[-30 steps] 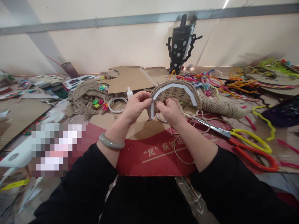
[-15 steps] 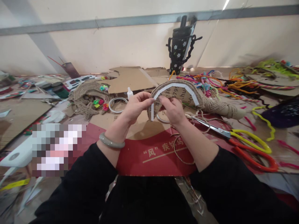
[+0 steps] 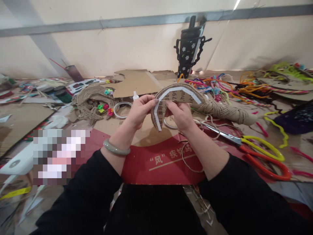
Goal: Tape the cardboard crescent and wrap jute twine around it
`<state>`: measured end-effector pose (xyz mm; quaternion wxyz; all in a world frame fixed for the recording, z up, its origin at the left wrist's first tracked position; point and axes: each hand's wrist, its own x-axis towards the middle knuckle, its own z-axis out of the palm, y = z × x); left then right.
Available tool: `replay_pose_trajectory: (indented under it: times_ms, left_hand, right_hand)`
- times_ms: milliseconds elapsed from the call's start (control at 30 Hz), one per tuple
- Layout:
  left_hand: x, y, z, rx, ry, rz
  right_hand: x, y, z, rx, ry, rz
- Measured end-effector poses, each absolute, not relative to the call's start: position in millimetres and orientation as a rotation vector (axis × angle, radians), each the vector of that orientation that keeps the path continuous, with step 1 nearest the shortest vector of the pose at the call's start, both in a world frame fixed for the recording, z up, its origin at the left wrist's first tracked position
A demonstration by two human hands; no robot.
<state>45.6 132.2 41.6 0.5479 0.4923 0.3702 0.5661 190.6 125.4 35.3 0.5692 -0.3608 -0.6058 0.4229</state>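
Observation:
A curved cardboard piece (image 3: 185,96) with printed characters is held up in front of me. Brown twine runs round its outer edge, and a white tape strip (image 3: 168,92) follows the curve on its face. My left hand (image 3: 142,109) pinches the left side of the arch between thumb and fingers. With thumb and bent fingers, my right hand (image 3: 181,115) grips the inner edge; some of its fingers are hidden. Below lies a red and brown cardboard sheet (image 3: 141,166). A roll of twine (image 3: 227,112) rests behind the right end of the arch.
Scissors (image 3: 234,140) with yellow and red handles lie on the right. A black tumbler (image 3: 188,52) stands at the back, near colourful pipe cleaners (image 3: 225,86). Left are a twine-covered craft piece (image 3: 88,98), a white tape roll (image 3: 119,111) and a white device (image 3: 19,161).
The arch has tilted anticlockwise and shifted slightly left. Its right end now sits higher, and its lower left end is a little lower. Both hands keep their grip.

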Motion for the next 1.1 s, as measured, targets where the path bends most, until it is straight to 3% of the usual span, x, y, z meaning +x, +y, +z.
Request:
replay_pose_trajectory:
  times_ms: [1100]
  left_hand:
    - [45.9, 132.2, 39.0, 1.190, 0.891, 1.359]
  right_hand:
    - [189.4, 121.1, 37.3, -0.939, -1.442, 1.079]
